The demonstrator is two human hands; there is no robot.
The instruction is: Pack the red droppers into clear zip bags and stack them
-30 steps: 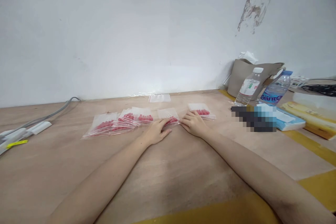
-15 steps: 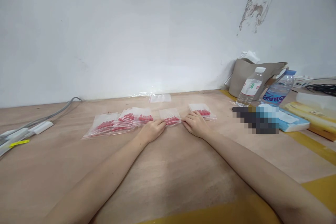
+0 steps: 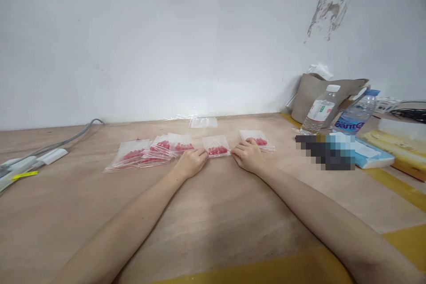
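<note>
A small clear zip bag with red pieces (image 3: 216,146) lies flat on the wooden table (image 3: 213,213) between my two hands. My left hand (image 3: 191,162) has its fingers curled and pinches the bag's left edge. My right hand (image 3: 248,155) is curled too and pinches its right edge. Just beyond my right hand lies another bag of red pieces (image 3: 257,139). To the left of my left hand several filled bags (image 3: 151,151) overlap in a row. An empty clear bag (image 3: 203,122) lies near the wall.
At the right stand two water bottles (image 3: 320,109), a beige bag (image 3: 329,93), a blue tissue pack (image 3: 369,151) and yellow boxes (image 3: 396,144). A grey cable and white plugs (image 3: 36,157) lie at the left. Yellow tape (image 3: 404,188) marks the table.
My left hand has drawn back off the middle bag and curled at its left edge. Both hands now pinch the bag's two ends; the view has shifted slightly.
</note>
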